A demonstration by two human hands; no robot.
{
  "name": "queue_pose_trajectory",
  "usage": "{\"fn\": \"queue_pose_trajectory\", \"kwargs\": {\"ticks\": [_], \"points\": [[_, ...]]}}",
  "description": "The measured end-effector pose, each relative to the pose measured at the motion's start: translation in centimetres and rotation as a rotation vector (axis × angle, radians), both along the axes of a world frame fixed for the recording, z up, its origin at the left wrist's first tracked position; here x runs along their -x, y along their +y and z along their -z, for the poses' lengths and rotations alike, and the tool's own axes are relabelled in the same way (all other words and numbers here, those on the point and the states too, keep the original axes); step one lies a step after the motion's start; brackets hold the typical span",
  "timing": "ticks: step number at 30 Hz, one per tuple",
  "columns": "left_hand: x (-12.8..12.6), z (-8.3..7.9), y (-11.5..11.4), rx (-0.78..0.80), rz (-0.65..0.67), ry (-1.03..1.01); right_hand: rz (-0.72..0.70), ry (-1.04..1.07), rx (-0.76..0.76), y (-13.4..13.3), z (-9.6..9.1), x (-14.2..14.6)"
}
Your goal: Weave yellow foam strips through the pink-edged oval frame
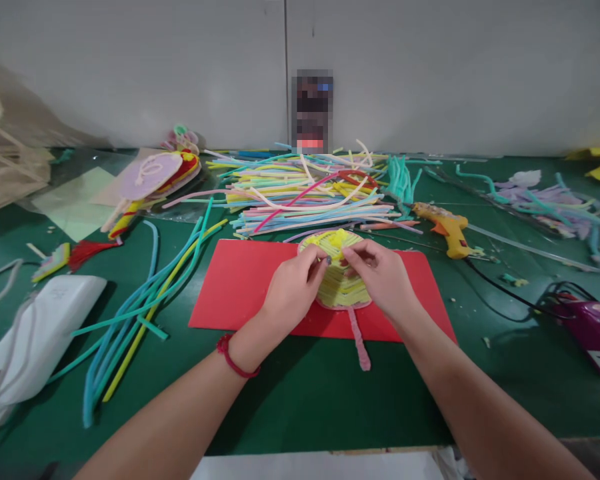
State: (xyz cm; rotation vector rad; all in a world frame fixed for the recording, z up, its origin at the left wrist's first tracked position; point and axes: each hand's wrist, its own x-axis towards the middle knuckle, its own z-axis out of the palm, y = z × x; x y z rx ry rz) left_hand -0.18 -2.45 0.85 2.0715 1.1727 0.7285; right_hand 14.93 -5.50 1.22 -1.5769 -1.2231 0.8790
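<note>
Both hands are working close together over the round yellow-green fan [343,293], approx. ctr of worktop [325,407]. L hand [297,280]: thumb & index are closing to a near-pinch at fan's upper L; can't tell if anything small is sitting between the tips. R hand [380,273]: thumb & forefingers are bunching, nearly closed, at upper R, beside a bright yellow piece [337,240]; firm grip on it can't be confirmed. Red cord bracelet [237,360] is circling L wrist.

Fan is lying on the red sheet [240,280], its pink handle [359,340] pointing twd the near edge & overhanging the sheet.

Containers/wrap: clear plastic [195,212], L rear, is lying flat w/ a pale green sheet [83,203] at it; can't tell if in or under. R rear, lilac & teal stems [545,200] are lying w/ clear plastic; in or on, unclear.

Other items: multicol. stem pile [310,217] is spreading behind the sheet; teal bundle [403,183] is lying at its R end. Yellow glue gun [450,230] is resting R of that, black cord [495,287] running twd the purple power block [593,327]. Lilac disc fan [153,175] is lying L rear; loose blue, green & yellow stems [130,327] are lying L, beside a white unit [45,333].
</note>
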Motion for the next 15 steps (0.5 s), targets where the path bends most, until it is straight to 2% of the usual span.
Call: {"fn": "queue_pose_trajectory", "kwargs": {"ticks": [7, 12, 13, 15], "points": [[0.3, 0.0, 0.6, 0.078, 0.018, -0.095, -0.013, -0.153, -0.089, -0.1, 0.1, -0.1], [0.5, -0.6, 1.0, 0.055, 0.001, -0.117, -0.077, -0.221, -0.115, 0.0, 0.0, -0.3], [0.6, -0.7, 1.1, 0.099, 0.001, -0.152, -0.074, -0.227, -0.117, 0.1, 0.0, -0.4], [0.7, -0.9, 1.4, 0.285, -0.023, -0.293, -0.037, -0.222, -0.119, 0.2, 0.0, -0.7]]}}
